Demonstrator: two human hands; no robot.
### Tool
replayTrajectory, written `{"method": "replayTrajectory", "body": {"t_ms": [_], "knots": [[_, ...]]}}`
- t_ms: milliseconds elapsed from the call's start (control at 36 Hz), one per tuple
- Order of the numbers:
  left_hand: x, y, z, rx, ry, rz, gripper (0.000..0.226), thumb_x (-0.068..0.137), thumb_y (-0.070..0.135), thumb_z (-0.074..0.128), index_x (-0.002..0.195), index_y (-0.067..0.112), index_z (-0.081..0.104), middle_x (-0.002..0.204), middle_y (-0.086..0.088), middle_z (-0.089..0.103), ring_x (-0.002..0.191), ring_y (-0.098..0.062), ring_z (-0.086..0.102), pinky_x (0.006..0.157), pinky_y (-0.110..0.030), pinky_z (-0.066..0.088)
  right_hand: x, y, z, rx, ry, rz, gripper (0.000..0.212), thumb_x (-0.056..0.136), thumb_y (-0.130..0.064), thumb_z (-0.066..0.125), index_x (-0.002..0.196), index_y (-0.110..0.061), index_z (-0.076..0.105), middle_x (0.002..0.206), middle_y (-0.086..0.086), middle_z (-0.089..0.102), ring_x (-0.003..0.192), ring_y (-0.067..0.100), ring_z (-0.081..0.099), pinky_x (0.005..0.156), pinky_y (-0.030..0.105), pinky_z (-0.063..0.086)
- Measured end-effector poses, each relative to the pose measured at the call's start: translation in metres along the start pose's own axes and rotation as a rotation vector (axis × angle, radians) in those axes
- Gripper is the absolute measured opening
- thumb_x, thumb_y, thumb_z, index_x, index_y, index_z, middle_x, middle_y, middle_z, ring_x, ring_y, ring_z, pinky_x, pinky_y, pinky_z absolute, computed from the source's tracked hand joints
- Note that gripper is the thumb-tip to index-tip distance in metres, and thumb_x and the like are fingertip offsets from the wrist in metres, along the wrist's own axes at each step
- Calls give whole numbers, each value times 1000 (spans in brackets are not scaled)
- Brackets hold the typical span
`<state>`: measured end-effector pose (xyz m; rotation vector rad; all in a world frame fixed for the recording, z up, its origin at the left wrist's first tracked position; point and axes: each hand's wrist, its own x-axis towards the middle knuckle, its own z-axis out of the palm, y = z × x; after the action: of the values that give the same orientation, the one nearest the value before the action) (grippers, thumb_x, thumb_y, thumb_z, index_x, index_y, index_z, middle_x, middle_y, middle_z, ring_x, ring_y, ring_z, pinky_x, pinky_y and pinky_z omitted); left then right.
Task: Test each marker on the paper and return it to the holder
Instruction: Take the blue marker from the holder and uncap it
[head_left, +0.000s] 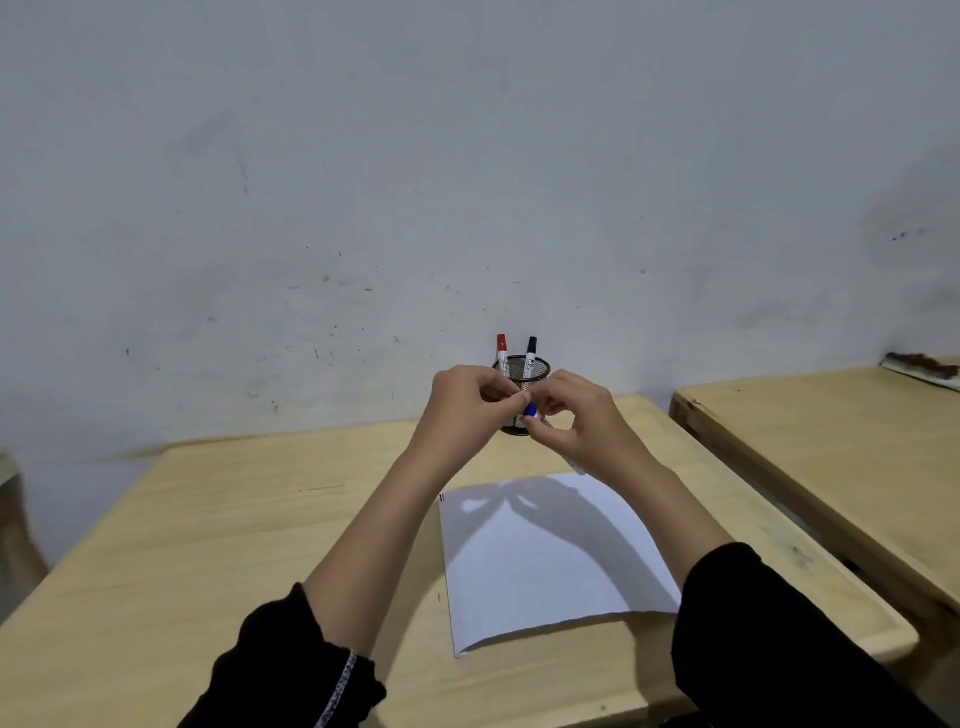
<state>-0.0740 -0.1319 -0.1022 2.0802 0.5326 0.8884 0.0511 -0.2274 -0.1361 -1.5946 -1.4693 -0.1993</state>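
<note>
A black mesh holder (525, 370) stands at the far edge of the wooden desk (208, 519), with a red-capped marker (502, 349) and a black-capped marker (531, 351) upright in it. In front of the holder, my left hand (467, 405) and my right hand (576, 421) meet above the desk. Both grip a blue marker (531, 410): the left fingers pinch at its blue cap, and the right hand wraps the white barrel, whose lower end pokes out below the palm. A white paper (550, 561) lies on the desk under my forearms, with small marks at its top left corner.
A second wooden desk (831, 441) stands to the right across a narrow gap. A scuffed grey wall (467, 182) rises right behind the holder. A dark object shows at the left edge of the view.
</note>
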Motion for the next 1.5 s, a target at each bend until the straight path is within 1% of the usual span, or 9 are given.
{"method": "replayTrajectory", "body": {"t_ms": [194, 333, 444, 583, 778, 1056, 1278, 1389, 1500], "knots": [[-11, -7, -3, -73, 76, -2, 6, 79, 11, 68, 78, 10, 74, 68, 6, 68, 59, 6, 60, 58, -4, 42, -6, -1, 0, 30, -60, 78, 9, 84, -18, 66, 93, -18, 64, 87, 0, 62, 81, 19, 57, 73, 33, 49], [-15, -22, -15, -236, 169, -55, 7, 80, 12, 71, 76, 17, 74, 65, 5, 70, 65, -2, 63, 68, -13, 49, -13, 0, -6, 194, -79, 190, 13, 84, -14, 68, 92, -24, 69, 92, -1, 70, 72, 14, 58, 65, 24, 46], [-23, -38, -20, -387, 204, -105, 8, 81, 9, 71, 78, 16, 74, 71, -3, 71, 72, -11, 66, 81, -26, 53, -17, 5, -8, 376, -25, 287, 18, 76, -8, 75, 84, -24, 72, 76, -10, 72, 67, 4, 58, 63, 13, 43], [-32, -52, -16, -603, 226, -169, 5, 83, 5, 67, 86, 5, 72, 67, 2, 72, 66, -7, 67, 72, -16, 55, -22, 4, -2, 680, 142, 393, 15, 70, 4, 76, 78, -8, 71, 64, -6, 68, 58, 8, 60, 61, 16, 49], [-37, -59, -3, -737, 209, -212, 5, 84, 4, 66, 86, 5, 70, 65, 2, 72, 66, -7, 67, 71, -14, 54, -26, -4, 22, 1164, 305, 551, 18, 81, 7, 60, 76, -10, 64, 58, -5, 63, 56, 5, 61, 57, 12, 49], [-42, -62, -6, -606, 88, -109, 18, 85, 1, 65, 96, 14, 70, 83, 5, 71, 80, -12, 67, 78, -18, 53, -18, -16, 51, 1153, 231, 575, 13, 85, 6, 58, 81, -6, 62, 57, -4, 62, 53, 4, 57, 57, 10, 49], [-39, -77, -28, -505, 153, -93, 13, 89, 3, 58, 85, 10, 69, 69, -2, 66, 60, -5, 65, 65, -14, 52, -6, -22, 66, 1197, 145, 559, 16, 88, 6, 53, 86, -7, 62, 62, -8, 64, 60, 1, 60, 62, 10, 49], [-36, -88, -43, -459, 153, -130, 10, 89, 3, 60, 85, 7, 69, 69, -7, 64, 58, -4, 64, 65, -14, 53, -2, -19, 63, 1184, 142, 553, 18, 87, 6, 54, 86, -8, 63, 65, -8, 66, 63, 1, 60, 65, 10, 50], [-33, -107, -55, -236, 78, -218, 2, 83, 9, 69, 83, 9, 71, 76, -10, 65, 60, -7, 64, 66, -15, 52, 0, -14, 60, 1162, 156, 579, 19, 87, 5, 56, 83, -11, 65, 67, -7, 68, 64, 1, 62, 65, 10, 51]]}}
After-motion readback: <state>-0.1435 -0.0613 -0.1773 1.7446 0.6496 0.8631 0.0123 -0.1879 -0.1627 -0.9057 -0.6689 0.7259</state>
